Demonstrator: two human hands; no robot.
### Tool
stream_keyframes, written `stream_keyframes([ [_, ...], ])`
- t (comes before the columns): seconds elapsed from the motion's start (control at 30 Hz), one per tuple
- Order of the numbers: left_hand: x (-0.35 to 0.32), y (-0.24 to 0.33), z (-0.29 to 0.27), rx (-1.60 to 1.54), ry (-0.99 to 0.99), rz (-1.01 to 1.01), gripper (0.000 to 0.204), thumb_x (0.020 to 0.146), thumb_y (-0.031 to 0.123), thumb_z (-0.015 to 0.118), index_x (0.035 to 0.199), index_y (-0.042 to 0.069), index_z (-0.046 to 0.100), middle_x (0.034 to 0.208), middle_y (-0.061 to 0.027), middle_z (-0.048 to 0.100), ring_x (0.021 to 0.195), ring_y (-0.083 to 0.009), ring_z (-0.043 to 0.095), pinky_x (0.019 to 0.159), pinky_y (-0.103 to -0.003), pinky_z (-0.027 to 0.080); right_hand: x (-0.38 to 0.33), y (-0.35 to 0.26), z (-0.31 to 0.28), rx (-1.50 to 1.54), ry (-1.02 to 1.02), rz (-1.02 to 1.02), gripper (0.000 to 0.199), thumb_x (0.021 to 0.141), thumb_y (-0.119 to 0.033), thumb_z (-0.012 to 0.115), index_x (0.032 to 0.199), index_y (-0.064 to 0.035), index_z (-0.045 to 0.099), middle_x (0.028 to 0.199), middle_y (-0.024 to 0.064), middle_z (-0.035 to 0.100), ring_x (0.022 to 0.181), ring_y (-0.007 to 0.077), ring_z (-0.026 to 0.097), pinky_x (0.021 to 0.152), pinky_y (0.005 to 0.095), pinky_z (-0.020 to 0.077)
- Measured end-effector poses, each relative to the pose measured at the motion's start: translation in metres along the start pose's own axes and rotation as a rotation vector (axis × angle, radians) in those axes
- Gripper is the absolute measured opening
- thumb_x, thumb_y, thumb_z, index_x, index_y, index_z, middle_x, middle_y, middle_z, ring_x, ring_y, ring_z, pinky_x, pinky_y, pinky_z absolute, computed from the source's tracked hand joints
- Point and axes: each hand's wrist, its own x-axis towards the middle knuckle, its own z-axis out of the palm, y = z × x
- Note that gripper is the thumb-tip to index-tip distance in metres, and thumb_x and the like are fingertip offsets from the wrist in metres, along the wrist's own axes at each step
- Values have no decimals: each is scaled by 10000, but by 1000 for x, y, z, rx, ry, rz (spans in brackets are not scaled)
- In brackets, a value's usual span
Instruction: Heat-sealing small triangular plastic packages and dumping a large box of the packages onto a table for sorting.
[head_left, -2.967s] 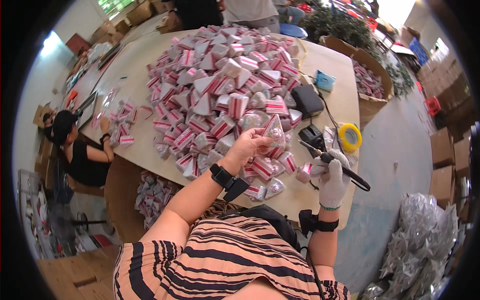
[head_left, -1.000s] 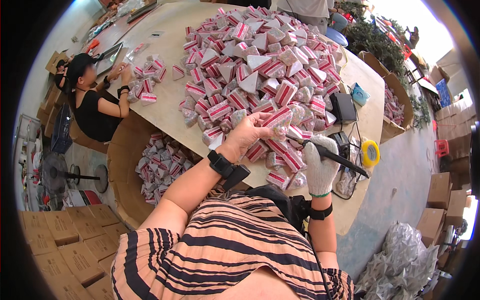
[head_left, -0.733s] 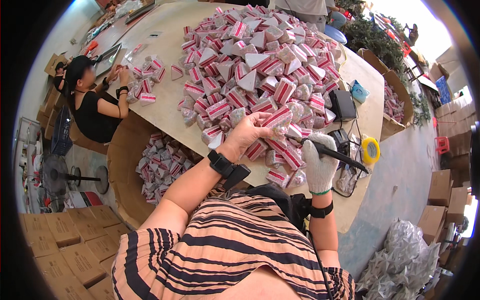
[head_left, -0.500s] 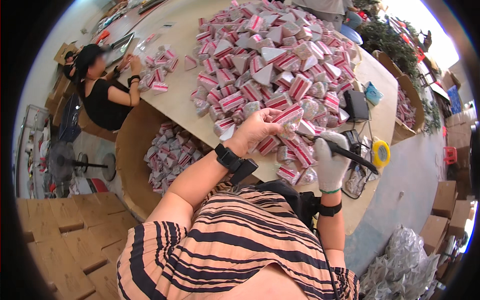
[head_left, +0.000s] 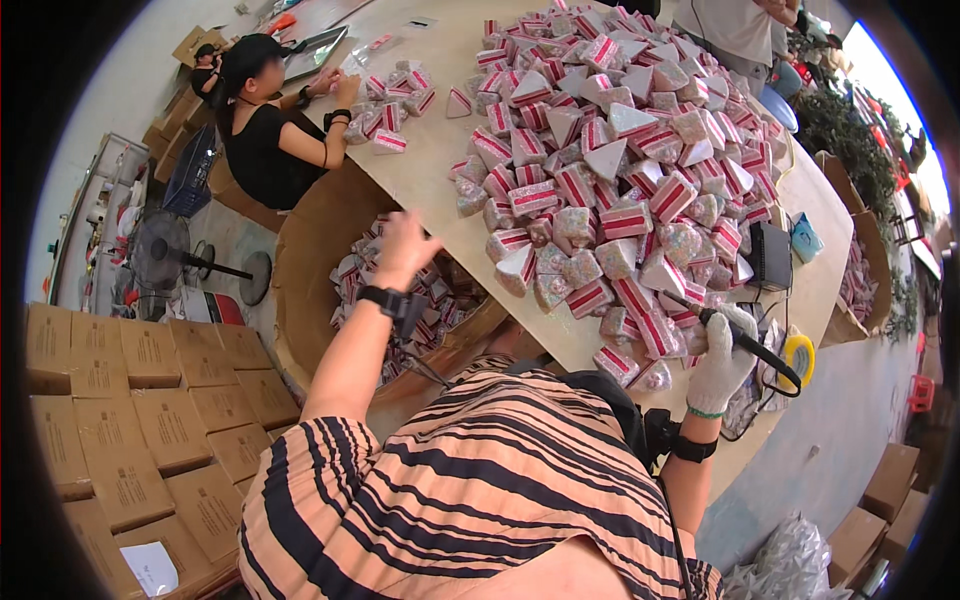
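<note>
While the bare left hand (head_left: 405, 248) hung over the near left cardboard box (head_left: 305, 290), its fingers were spread apart and seemed to have hold of nothing; the right hand (head_left: 728, 358), in a white glove, was curled firmly round a black-handled tool (head_left: 762, 353). The thin tip of that tool pointed left toward the near edge of the pile of striped wedges (head_left: 640, 150), though whether it touched one could not be told. As a judgement from how the pieces lay, the work looked well short of its end: some wedges were already in the box, but a large heap covered much of the table (head_left: 440, 175). In the left box the boxed wedges (head_left: 352, 285) lay loose and jumbled, below the brown rim, its depth hidden. Another cardboard box (head_left: 838, 183) at the far right held similar pieces (head_left: 857, 285), partly cut off from view by its wall. A small group of wedges (head_left: 395, 105) lay at the far left by a co-worker (head_left: 270, 140), and cartons (head_left: 150, 420) stood packed together at the near left, their contents unseen.
</note>
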Motion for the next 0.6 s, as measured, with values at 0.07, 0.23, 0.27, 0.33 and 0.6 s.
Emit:
stream_keyframes([
  [0.07, -4, 18, 31, -278, -178, 177, 542, 698, 340, 722, 1109, 9, 598, 1077, -243, 619, 1024, -348, 594, 916, -403, 461, 0, 5, 3, -20, -35, -39, 93, 856, -59, 633, 937, -33, 596, 830, 23, 598, 638, 62, 544, 546, 185, 434],
  [0.23, -22, 70, 131, -311, -266, 226, 835, 645, 388, 801, 1289, 66, 379, 1176, -351, 487, 1100, -466, 505, 925, -464, 450, -4, 10, 19, -14, -129, -48, 90, 852, -38, 623, 937, -26, 596, 879, 27, 593, 754, 83, 542, 687, 221, 449],
  [0.27, -19, 70, 139, -305, -212, 199, 778, 655, 364, 796, 1262, 66, 411, 1129, -331, 522, 1068, -463, 527, 918, -461, 455, -6, 5, 26, 25, -131, -14, 98, 850, -32, 622, 944, -27, 594, 876, 27, 592, 764, 83, 541, 695, 222, 445],
  [0.33, -17, 71, 141, -300, -167, 173, 722, 665, 340, 791, 1234, 66, 442, 1083, -311, 557, 1036, -461, 550, 911, -458, 459, -8, 4, 25, 59, -129, 25, 107, 848, -25, 622, 950, -29, 592, 872, 26, 591, 773, 84, 539, 702, 222, 441],
  [0.6, -3, 103, 22, -1505, -792, -309, 389, 900, 321, 502, 1197, 74, 550, 1061, -81, 642, 848, -201, 648, 704, -397, 551, -11, 9, 39, 20, -241, -51, 182, 840, -14, 633, 1015, -12, 580, 948, 59, 600, 755, 97, 581, 656, 227, 481],
])
